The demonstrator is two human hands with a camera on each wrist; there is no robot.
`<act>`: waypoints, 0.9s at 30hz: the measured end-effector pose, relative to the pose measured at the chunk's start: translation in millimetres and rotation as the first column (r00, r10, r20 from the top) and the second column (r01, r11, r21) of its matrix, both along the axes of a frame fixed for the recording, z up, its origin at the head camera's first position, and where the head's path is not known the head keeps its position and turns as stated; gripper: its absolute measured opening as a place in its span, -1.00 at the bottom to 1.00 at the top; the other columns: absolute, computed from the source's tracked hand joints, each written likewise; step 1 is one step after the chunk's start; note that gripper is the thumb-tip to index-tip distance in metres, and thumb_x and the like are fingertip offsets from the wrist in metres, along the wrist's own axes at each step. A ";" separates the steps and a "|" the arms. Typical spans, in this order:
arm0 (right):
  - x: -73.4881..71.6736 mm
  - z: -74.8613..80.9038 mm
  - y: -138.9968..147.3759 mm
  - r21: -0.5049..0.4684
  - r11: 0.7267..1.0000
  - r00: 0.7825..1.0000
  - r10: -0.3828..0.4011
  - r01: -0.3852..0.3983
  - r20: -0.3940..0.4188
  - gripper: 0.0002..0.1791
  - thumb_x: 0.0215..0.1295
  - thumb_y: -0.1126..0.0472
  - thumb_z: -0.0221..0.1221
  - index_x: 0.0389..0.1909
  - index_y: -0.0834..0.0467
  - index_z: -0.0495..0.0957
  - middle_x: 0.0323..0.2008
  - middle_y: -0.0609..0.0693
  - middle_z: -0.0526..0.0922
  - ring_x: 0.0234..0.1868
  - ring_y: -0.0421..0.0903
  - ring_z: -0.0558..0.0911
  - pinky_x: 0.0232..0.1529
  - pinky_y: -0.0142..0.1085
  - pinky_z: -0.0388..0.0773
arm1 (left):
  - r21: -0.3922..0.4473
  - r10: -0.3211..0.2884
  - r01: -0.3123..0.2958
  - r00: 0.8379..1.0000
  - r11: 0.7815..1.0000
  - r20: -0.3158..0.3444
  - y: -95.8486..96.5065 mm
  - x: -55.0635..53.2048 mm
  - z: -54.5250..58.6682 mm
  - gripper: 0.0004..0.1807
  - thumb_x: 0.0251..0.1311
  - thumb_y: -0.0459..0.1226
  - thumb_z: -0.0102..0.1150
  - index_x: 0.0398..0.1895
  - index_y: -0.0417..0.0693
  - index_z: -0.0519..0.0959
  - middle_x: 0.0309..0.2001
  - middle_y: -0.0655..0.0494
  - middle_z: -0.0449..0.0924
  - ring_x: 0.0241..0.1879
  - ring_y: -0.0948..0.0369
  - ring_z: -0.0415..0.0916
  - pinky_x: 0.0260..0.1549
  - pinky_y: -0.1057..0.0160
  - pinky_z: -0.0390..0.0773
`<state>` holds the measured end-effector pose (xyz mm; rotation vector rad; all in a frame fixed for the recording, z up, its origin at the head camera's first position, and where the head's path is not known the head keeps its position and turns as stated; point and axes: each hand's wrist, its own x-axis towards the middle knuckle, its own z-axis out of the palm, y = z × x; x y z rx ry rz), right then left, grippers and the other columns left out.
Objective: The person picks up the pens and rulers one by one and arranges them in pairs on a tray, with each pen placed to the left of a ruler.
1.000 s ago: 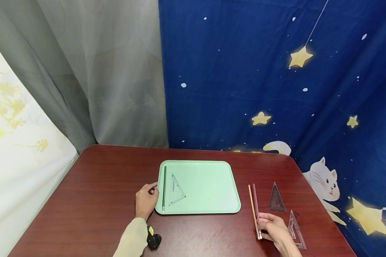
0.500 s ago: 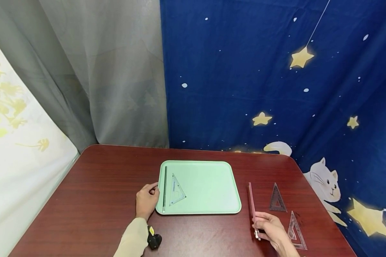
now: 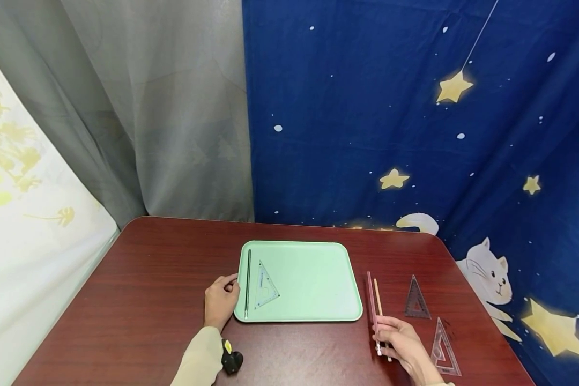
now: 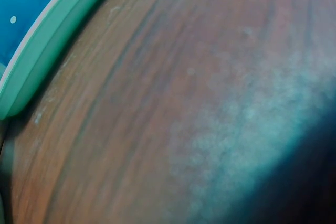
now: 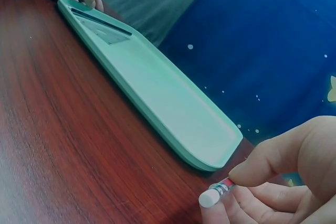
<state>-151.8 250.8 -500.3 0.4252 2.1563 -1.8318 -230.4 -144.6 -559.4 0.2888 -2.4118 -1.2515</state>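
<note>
In the head view my right hand (image 3: 401, 343) pinches a pink pencil (image 3: 371, 300) near its eraser end, the far end pointing away from me. The right wrist view shows its white eraser (image 5: 209, 198) and metal band by the fingertips. A yellow pencil (image 3: 378, 297) lies on the table just right of it, partly behind the fingers. My left hand (image 3: 220, 303) grips the left rim of the light green tray (image 3: 309, 284). In the tray lie a black pencil (image 3: 248, 284) and a clear set square (image 3: 266, 289). The left wrist view shows mostly table.
Right of my right hand, two more clear set squares (image 3: 417, 300) lie on the dark red wooden table (image 3: 173, 257), the nearer set square (image 3: 445, 351) close to the wrist. A blue star-patterned curtain (image 3: 347, 107) and a grey curtain (image 3: 193, 107) hang behind the table.
The pink pencil has moved left with my right hand, passing over the yellow pencil to its left side. The yellow pencil stays in place. My left hand and the tray have not moved.
</note>
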 end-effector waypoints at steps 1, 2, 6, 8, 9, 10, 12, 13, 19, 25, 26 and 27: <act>-0.3 -0.1 -0.3 0.000 1.000 1.000 0.004 -0.004 -0.002 -0.36 0.06 0.48 0.10 0.22 0.57 0.20 -0.21 0.03 0.67 -0.29 -0.14 0.61 -0.34 -0.24 0.58 | -0.001 -0.003 0.003 1.000 1.000 -0.003 0.1 0.1 0.1 -0.76 0.10 -0.34 0.15 -0.19 -0.09 0.72 -0.45 0.14 0.60 -0.50 0.32 0.41 -0.41 0.34 0.41; -0.6 -0.3 -0.6 -0.002 1.000 1.000 0.007 -0.007 -0.004 -0.36 0.06 0.48 0.10 0.22 0.57 0.20 -0.21 0.03 0.67 -0.29 -0.14 0.61 -0.34 -0.24 0.58 | -0.002 -0.004 0.004 1.000 1.000 -0.005 0.1 0.4 0.2 -0.76 0.10 -0.34 0.15 -0.19 -0.09 0.72 -0.45 0.15 0.60 -0.51 0.32 0.41 -0.42 0.34 0.41; -1.2 -1.3 -1.9 -0.011 1.000 1.000 0.020 -0.020 -0.007 -0.35 0.07 0.47 0.10 0.23 0.57 0.19 -0.21 0.01 0.66 -0.29 -0.15 0.61 -0.34 -0.25 0.59 | -0.002 -0.007 0.007 1.000 1.000 -0.017 1.0 1.0 1.1 -0.77 0.10 -0.35 0.15 -0.20 -0.10 0.73 -0.47 0.15 0.59 -0.52 0.33 0.40 -0.43 0.35 0.40; -1.4 -1.8 -2.8 -0.019 0.999 1.000 0.027 -0.027 -0.007 -0.35 0.07 0.47 0.09 0.23 0.57 0.18 -0.22 0.00 0.66 -0.29 -0.15 0.60 -0.35 -0.26 0.59 | -0.001 -0.002 0.002 1.000 1.000 -0.018 1.2 1.2 1.5 -0.77 0.09 -0.36 0.16 -0.21 -0.11 0.73 -0.47 0.16 0.59 -0.52 0.34 0.40 -0.44 0.35 0.40; -1.4 -2.0 -3.4 -0.022 0.999 1.000 0.028 -0.028 -0.006 -0.34 0.08 0.47 0.09 0.24 0.58 0.17 -0.22 -0.01 0.66 -0.29 -0.15 0.60 -0.35 -0.26 0.59 | -0.001 -0.001 0.001 1.000 1.000 -0.021 1.4 1.3 1.8 -0.77 0.09 -0.36 0.16 -0.21 -0.11 0.73 -0.47 0.16 0.59 -0.53 0.35 0.40 -0.44 0.35 0.40; -1.7 -2.3 -4.1 -0.027 0.999 0.999 0.031 -0.031 -0.007 -0.34 0.08 0.47 0.09 0.24 0.58 0.16 -0.22 -0.01 0.65 -0.29 -0.16 0.60 -0.35 -0.27 0.59 | -0.001 0.001 -0.001 1.000 1.000 -0.021 1.5 1.4 2.0 -0.77 0.09 -0.37 0.16 -0.21 -0.11 0.73 -0.47 0.16 0.59 -0.53 0.36 0.40 -0.44 0.36 0.40; -2.4 -3.0 -5.5 -0.037 0.999 0.999 0.037 -0.037 -0.011 -0.34 0.09 0.47 0.08 0.24 0.59 0.15 -0.22 -0.01 0.65 -0.29 -0.16 0.60 -0.36 -0.28 0.59 | 0.001 0.007 -0.007 1.000 1.000 -0.018 1.4 1.1 2.1 -0.77 0.09 -0.37 0.16 -0.21 -0.10 0.73 -0.47 0.16 0.59 -0.53 0.37 0.40 -0.44 0.36 0.40; -2.8 -3.4 -6.3 -0.042 0.998 0.999 0.040 -0.041 -0.012 -0.34 0.09 0.47 0.08 0.24 0.59 0.15 -0.22 -0.01 0.65 -0.29 -0.16 0.60 -0.36 -0.28 0.59 | -0.001 0.005 -0.005 1.000 1.000 -0.018 1.4 1.2 2.2 -0.77 0.09 -0.37 0.16 -0.21 -0.11 0.73 -0.46 0.16 0.60 -0.53 0.38 0.39 -0.44 0.36 0.39; -4.9 -4.3 -11.1 -0.061 0.997 0.999 0.047 -0.048 -0.016 -0.37 0.14 0.46 0.09 0.24 0.58 0.16 -0.23 -0.01 0.63 -0.32 -0.18 0.59 -0.38 -0.32 0.59 | -0.016 -0.007 0.006 0.999 1.000 -0.042 0.3 0.6 0.3 -0.77 0.08 -0.40 0.15 -0.23 -0.12 0.73 -0.47 0.13 0.60 -0.54 0.39 0.37 -0.45 0.34 0.39; -7.2 -3.5 -17.5 -0.062 0.997 0.999 0.048 -0.049 -0.019 -0.37 0.14 0.45 0.11 0.25 0.55 0.18 -0.24 -0.01 0.62 -0.33 -0.18 0.58 -0.38 -0.32 0.58 | -0.020 0.006 -0.007 0.998 1.000 -0.068 0.2 -1.8 -2.6 -0.78 0.05 -0.40 0.18 -0.25 -0.10 0.74 -0.49 0.15 0.59 -0.54 0.36 0.39 -0.45 0.34 0.40; -7.7 -3.1 -18.8 -0.063 0.997 0.998 0.052 -0.053 -0.020 -0.36 0.14 0.45 0.11 0.25 0.56 0.18 -0.24 -0.01 0.63 -0.33 -0.18 0.58 -0.38 -0.32 0.58 | -0.020 0.007 -0.008 0.998 1.000 -0.069 0.2 -1.8 -2.7 -0.78 0.04 -0.40 0.18 -0.25 -0.10 0.74 -0.49 0.16 0.59 -0.54 0.36 0.39 -0.45 0.34 0.40; -8.3 -3.0 -20.0 -0.067 0.996 0.998 0.056 -0.058 -0.025 -0.36 0.13 0.46 0.11 0.24 0.57 0.17 -0.24 0.00 0.63 -0.33 -0.18 0.58 -0.38 -0.32 0.58 | -0.019 0.009 -0.010 0.998 1.000 -0.067 0.3 -1.7 -2.5 -0.78 0.04 -0.39 0.18 -0.25 -0.09 0.74 -0.50 0.17 0.58 -0.54 0.35 0.39 -0.45 0.34 0.40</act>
